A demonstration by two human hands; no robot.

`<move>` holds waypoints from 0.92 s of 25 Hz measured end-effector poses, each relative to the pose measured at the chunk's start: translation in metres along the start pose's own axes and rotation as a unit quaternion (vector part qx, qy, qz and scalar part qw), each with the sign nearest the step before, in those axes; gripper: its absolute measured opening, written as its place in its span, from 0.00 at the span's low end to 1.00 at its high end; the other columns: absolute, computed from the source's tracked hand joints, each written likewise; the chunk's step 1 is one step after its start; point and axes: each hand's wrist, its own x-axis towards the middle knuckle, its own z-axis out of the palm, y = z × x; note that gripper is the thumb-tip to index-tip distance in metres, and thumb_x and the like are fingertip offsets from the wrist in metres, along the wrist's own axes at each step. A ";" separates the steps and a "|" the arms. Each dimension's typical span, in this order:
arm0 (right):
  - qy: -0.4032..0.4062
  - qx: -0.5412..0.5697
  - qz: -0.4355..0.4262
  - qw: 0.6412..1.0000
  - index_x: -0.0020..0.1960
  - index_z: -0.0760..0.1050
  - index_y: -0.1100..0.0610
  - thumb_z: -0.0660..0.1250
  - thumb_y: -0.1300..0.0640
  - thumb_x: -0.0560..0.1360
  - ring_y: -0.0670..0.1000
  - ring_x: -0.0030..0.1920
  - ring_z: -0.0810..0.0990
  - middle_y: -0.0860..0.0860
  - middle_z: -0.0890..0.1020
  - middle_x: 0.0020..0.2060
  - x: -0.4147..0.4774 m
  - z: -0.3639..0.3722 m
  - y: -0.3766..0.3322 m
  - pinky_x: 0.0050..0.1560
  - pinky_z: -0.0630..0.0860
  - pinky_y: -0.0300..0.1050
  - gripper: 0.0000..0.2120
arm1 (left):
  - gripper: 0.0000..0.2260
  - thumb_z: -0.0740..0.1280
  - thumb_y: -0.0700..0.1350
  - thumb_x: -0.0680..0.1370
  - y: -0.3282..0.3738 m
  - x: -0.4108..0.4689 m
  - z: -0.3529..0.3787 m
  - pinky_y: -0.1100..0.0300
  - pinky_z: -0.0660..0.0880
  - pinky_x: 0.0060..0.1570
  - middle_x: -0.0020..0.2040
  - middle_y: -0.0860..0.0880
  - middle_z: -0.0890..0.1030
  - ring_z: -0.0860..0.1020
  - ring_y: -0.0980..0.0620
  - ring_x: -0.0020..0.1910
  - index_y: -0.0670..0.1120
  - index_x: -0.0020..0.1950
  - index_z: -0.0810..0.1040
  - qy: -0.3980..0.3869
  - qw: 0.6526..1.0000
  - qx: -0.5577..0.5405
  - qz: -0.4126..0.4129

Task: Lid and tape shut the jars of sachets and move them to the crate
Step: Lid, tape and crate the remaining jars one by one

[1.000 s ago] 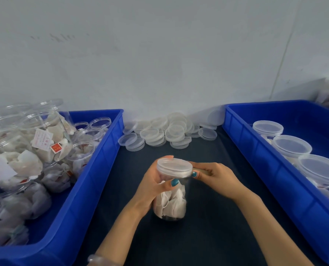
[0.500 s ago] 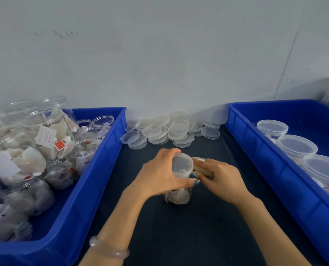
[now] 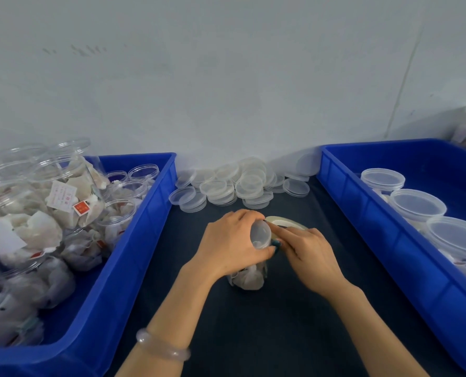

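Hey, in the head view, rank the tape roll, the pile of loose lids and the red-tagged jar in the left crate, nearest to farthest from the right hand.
1. Tape roll: in the grip of the right hand itself.
2. Pile of loose lids: further back on the table, by the wall.
3. Red-tagged jar: far left, inside the left crate.
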 end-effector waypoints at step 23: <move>0.049 -0.177 -0.010 0.983 0.62 0.78 0.50 0.63 0.58 0.79 0.53 0.38 0.80 0.48 0.81 0.39 0.016 0.009 0.009 0.46 0.67 0.50 0.14 | 0.24 0.63 0.64 0.71 0.003 0.008 0.006 0.59 0.73 0.52 0.69 0.70 0.71 0.74 0.57 0.61 0.70 0.68 0.72 0.044 0.999 0.000 0.025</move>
